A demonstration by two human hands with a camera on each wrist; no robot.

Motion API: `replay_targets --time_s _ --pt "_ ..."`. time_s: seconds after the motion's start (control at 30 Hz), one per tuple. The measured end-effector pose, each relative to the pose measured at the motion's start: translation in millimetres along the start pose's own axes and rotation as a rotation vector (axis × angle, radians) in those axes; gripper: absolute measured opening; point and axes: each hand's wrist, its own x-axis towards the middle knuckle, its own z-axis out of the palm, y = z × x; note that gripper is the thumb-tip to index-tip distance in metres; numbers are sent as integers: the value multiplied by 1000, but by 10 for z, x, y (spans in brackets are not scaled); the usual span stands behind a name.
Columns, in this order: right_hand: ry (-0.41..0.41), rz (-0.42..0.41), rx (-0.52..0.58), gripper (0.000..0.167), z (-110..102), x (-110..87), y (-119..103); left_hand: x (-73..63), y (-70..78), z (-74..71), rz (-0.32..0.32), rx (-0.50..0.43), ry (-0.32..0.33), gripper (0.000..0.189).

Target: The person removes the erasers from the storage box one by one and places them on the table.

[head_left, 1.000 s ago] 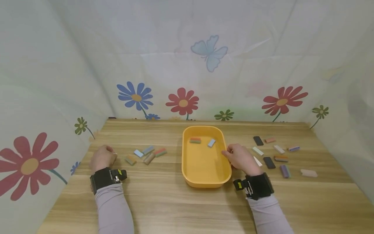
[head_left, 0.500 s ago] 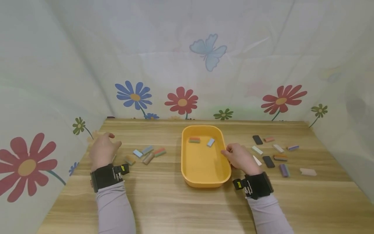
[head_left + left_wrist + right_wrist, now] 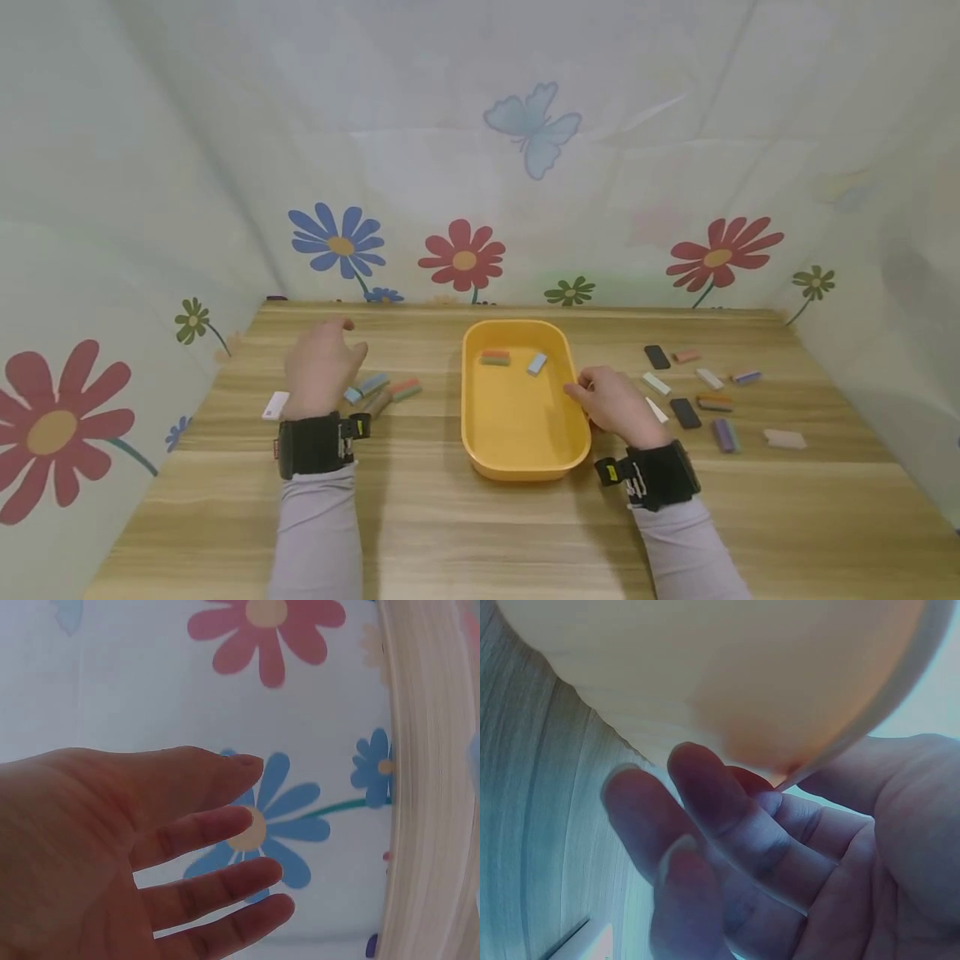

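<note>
My left hand (image 3: 322,367) is raised over the left part of the table, its fingers extended with nothing between them in the left wrist view. To its left lies a small white rectangular piece (image 3: 275,406). Just right of it are small blocks: light blue (image 3: 352,395), grey-blue (image 3: 373,383), brown (image 3: 377,404) and red-and-green (image 3: 406,389). My right hand (image 3: 615,408) pinches the right rim of a yellow plastic tub (image 3: 525,425), thumb inside and fingers under the wall in the right wrist view. Inside the tub lie an orange-and-green block (image 3: 495,357) and a light blue one (image 3: 537,364).
Right of the tub several more small pieces are scattered, among them black ones (image 3: 685,413), a purple one (image 3: 723,435) and a pale pink one (image 3: 785,439). A flower-printed sheet (image 3: 405,167) closes off the table's back and both sides.
My left hand has let go of the white piece, leaving it on the table, and moved up and right over the left blocks. The right hand keeps its place on the tub's rim.
</note>
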Motion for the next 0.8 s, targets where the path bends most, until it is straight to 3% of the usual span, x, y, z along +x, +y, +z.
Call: replay_targets --time_s 0.27,0.5,0.67,0.8 --pt "-5 3 18 26 -7 -2 14 9 418 276 159 69 38 37" --pt "-6 12 12 26 -4 6 14 22 710 448 383 84 -6 34" --pt "-6 3 16 26 -14 6 21 26 853 604 532 53 -40 30" --pt "-13 2 21 26 -11 5 16 19 893 719 569 45 -70 25"
